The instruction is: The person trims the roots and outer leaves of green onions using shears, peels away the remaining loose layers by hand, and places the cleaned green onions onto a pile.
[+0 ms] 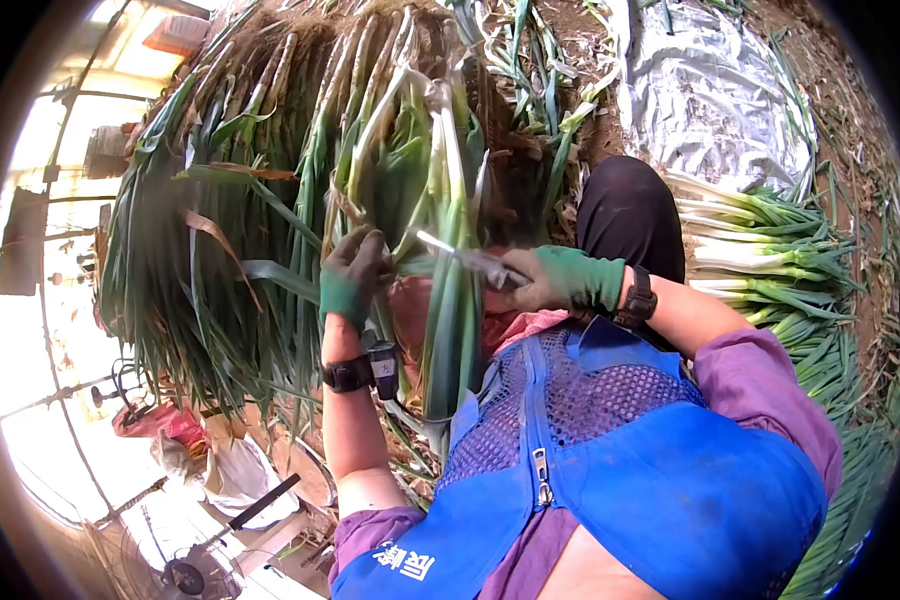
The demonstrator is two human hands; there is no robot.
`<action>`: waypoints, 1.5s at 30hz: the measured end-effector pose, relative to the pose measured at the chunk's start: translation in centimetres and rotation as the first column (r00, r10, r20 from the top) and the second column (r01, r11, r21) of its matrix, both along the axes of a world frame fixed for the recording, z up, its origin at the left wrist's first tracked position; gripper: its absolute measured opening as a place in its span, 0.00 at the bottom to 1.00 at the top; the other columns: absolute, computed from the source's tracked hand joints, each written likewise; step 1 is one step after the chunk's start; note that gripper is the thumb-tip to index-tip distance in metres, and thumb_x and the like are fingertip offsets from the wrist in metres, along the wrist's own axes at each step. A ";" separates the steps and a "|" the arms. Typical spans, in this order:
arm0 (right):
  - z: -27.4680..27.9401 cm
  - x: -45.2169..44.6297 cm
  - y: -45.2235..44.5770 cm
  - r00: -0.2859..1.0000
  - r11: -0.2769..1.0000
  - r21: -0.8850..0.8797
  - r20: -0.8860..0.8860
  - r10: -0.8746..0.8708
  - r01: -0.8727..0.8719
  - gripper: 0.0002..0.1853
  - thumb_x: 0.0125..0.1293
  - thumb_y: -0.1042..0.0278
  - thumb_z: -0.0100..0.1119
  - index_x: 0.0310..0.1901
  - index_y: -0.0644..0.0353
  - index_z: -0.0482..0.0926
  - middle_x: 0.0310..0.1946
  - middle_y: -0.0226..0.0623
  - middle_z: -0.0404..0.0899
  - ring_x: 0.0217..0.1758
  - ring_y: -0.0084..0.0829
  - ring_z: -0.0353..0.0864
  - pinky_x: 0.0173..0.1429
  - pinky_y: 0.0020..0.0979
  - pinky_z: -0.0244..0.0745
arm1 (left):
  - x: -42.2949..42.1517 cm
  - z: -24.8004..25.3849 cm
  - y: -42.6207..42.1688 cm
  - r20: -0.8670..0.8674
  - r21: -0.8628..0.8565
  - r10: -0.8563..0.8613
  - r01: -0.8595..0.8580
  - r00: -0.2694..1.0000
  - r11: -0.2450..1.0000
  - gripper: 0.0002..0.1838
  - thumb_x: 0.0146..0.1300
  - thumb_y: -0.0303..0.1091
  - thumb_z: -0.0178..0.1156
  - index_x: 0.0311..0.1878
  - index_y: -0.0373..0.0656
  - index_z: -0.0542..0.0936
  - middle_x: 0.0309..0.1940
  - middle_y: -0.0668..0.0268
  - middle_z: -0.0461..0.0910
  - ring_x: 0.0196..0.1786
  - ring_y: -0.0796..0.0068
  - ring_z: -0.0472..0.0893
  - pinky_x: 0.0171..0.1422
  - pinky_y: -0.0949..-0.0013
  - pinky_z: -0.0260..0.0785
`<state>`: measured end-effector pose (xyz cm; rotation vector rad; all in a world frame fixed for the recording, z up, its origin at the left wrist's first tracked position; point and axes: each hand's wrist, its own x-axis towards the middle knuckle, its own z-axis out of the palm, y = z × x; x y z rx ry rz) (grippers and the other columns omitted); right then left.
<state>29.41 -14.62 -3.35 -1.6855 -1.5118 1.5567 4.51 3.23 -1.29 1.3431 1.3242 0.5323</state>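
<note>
My left hand (355, 270), in a green glove with a dark palm, is closed at the leaves of large green onions, with a withered leaf (342, 203) at its fingers. My right hand (568, 278), gloved the same way, is wrapped round a grey tool shaped like an air blow gun (483, 264). The tool's thin pale tip points up and left, across the green onions (454, 210) that stand between my hands. Their white stems point away from me, and the leaves hang down towards my lap. My right fingers are partly blurred.
A thick heap of untrimmed green onions (220, 240) fills the left side. Cleaned green onions with white stems (740, 250) lie in a row at right, below a white woven sheet (710, 100). My knee (630, 215) stands between. A fan (183, 575) is at lower left.
</note>
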 end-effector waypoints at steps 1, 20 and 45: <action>-0.7 0.6 -0.2 0.998 0.998 -0.002 0.000 -0.058 0.058 0.28 0.61 0.42 0.62 0.48 0.62 0.79 0.38 0.53 0.84 0.44 0.49 0.84 0.50 0.42 0.75 | 0.2 -0.9 0.8 0.013 0.108 -0.036 0.034 0.999 0.994 0.18 0.70 0.41 0.63 0.55 0.37 0.82 0.31 0.66 0.84 0.27 0.82 0.80 0.31 0.77 0.72; -1.6 0.0 1.4 0.986 0.982 0.091 0.022 -0.166 0.163 0.28 0.62 0.42 0.60 0.47 0.63 0.79 0.36 0.54 0.84 0.42 0.48 0.85 0.50 0.43 0.75 | 4.6 -5.3 3.5 -0.458 0.218 -0.156 0.280 0.875 0.935 0.27 0.53 0.42 0.72 0.51 0.32 0.80 0.38 0.58 0.85 0.39 0.71 0.84 0.45 0.69 0.77; -0.3 -2.0 -0.4 0.965 0.980 0.155 0.212 -0.154 0.123 0.30 0.68 0.41 0.55 0.51 0.67 0.76 0.37 0.59 0.84 0.43 0.56 0.85 0.49 0.48 0.77 | 2.8 -5.2 0.7 0.072 0.102 -0.205 0.197 0.976 0.975 0.48 0.55 0.25 0.71 0.76 0.31 0.56 0.42 0.62 0.85 0.36 0.78 0.82 0.39 0.75 0.75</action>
